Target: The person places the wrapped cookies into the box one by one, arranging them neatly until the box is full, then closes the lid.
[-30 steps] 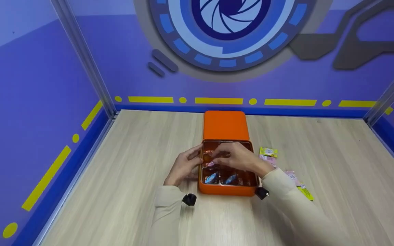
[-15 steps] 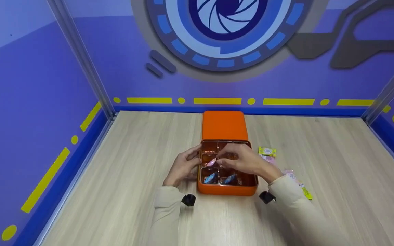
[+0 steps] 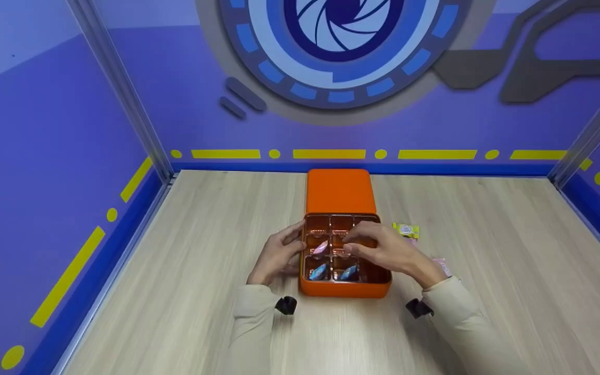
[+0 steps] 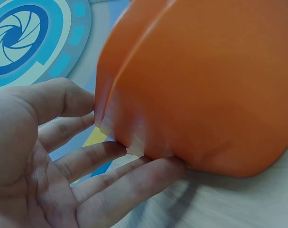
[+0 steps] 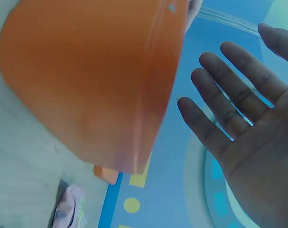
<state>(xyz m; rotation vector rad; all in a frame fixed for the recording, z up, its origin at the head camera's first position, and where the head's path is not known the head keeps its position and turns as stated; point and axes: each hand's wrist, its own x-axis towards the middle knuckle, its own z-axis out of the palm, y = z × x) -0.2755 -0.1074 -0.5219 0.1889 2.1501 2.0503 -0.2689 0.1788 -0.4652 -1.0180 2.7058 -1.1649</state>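
An orange box [image 3: 344, 289] with several compartments sits mid-table, its orange lid [image 3: 339, 190] lying flat behind it. A pink wrapped candy [image 3: 321, 247] lies in the middle-left compartment, and two blue candies [image 3: 321, 271] [image 3: 350, 272] fill the front ones. My left hand [image 3: 290, 245] rests straight-fingered against the box's left wall; in the left wrist view the fingers [image 4: 110, 178] touch the box [image 4: 196, 85]. My right hand [image 3: 354, 244] hovers over the box's right half, holding nothing. The right wrist view shows its fingers [image 5: 229, 99] spread beside the box [image 5: 87, 71].
Loose candy packets lie on the wooden table right of the box: a yellow-green one [image 3: 407, 229] and a pink one [image 3: 440, 264], the pink also in the right wrist view [image 5: 70, 213]. Purple walls [image 3: 45, 156] close in the table on the left, back and right.
My right hand let go of the pink candy, which now lies in the middle-left compartment, and drew back to the right with its fingers spread. My left hand stayed on the box.
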